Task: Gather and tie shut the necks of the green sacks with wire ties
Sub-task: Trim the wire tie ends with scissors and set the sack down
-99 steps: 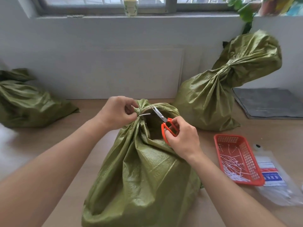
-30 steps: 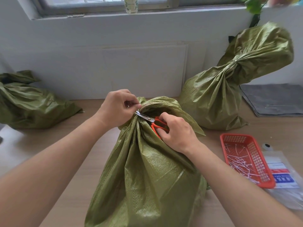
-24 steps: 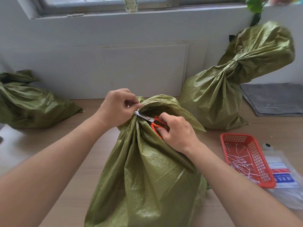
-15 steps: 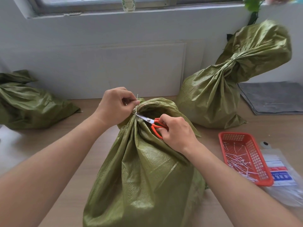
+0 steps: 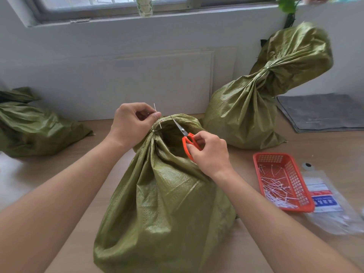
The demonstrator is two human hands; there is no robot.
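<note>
Left hand (image 5: 132, 123) is curled at the gathered neck of the front sack (image 5: 163, 203), thumb and forefinger pinching a thin white tie tail (image 5: 157, 117) that sticks up above the knuckles and runs down toward the cinched point; whether that strip is joined to the tie round the neck cannot be told. Right hand (image 5: 208, 152) grips the orange-handled scissors (image 5: 186, 134), fingers curled through the loops, with the blades together and pointing up and left over the sack's puckered mouth, near the strip but apart from it. This sack stands upright on the wooden table (image 5: 59, 174), between the two forearms. Behind it on the right a tied sack (image 5: 242, 115) leans against the white wall (image 5: 137, 75), its neck bound and the top flaring out above. At the far left a third sack (image 5: 35, 127) lies slumped on the table. On the right sits a red basket (image 5: 283, 180) with loose ties (image 5: 275, 186) lying in it, a clear plastic packet (image 5: 331, 205) just beside it, and a grey cloth (image 5: 323, 113) farther back.
</note>
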